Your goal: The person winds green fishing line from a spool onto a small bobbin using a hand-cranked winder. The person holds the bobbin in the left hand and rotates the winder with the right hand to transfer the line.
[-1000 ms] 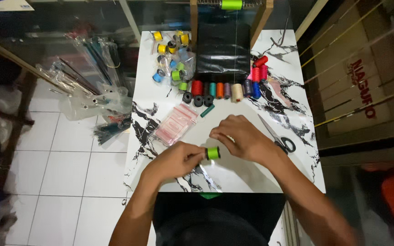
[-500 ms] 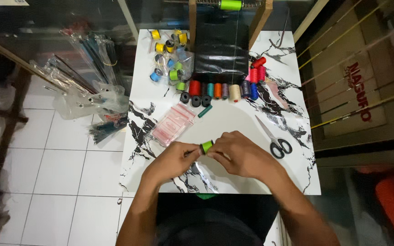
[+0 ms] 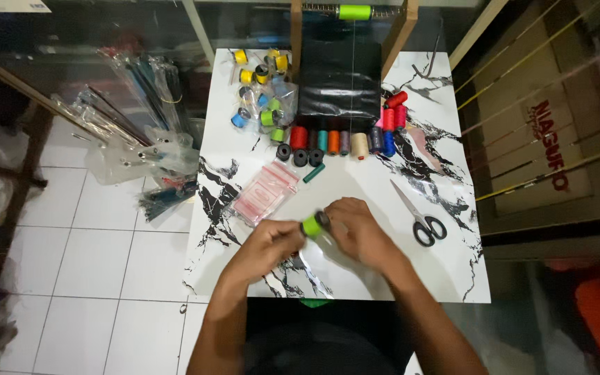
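Both your hands meet on a green spool above the near edge of the marble-patterned table (image 3: 446,278).

Your left hand (image 3: 267,244) and right hand (image 3: 362,232) pinch the green spool (image 3: 314,223) between fingertips. Just beyond lies a flat pink-tinted plastic bag (image 3: 265,192); black-handled scissors (image 3: 418,217) rest to the right. Farther off stands a row of coloured spools (image 3: 342,142), with a black frame (image 3: 338,76) behind.

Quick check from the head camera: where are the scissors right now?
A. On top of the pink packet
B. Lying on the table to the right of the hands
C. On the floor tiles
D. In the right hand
B: the scissors lie flat on the marble table, apart from the right hand, which with the left hand is on a green spool.
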